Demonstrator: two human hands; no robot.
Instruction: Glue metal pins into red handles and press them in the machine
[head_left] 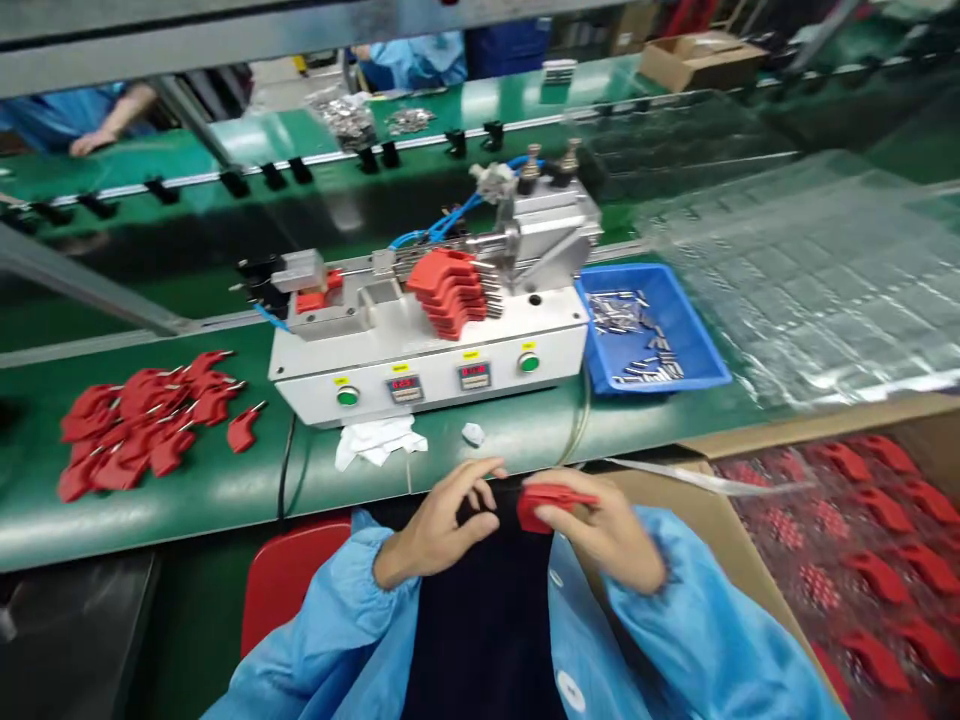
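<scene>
My right hand (pixel 600 525) is closed around a red plastic handle-shaped part (pixel 541 503), held in front of my chest at the bench edge. To its left, my left hand (pixel 448 515) is empty, its fingers curved and apart. Beyond both hands stands a white bench machine (pixel 442 370) with green buttons and red digital displays. A stack of similar red parts with metal pins (pixel 448 292) rests on top of it. Another red piece (pixel 319 292) sits in the machine's left fixture. Many loose red parts (pixel 142 420) lie heaped on the green bench at left.
A blue bin (pixel 694 345) of metal pins stands right of the machine. Clear plastic trays (pixel 810 260) lie behind it. At lower right, a cardboard box (pixel 739 560) holds trayed red parts. White tissue (pixel 381 440) lies before the machine. Co-workers' blue sleeves (pixel 420 62) show across the line.
</scene>
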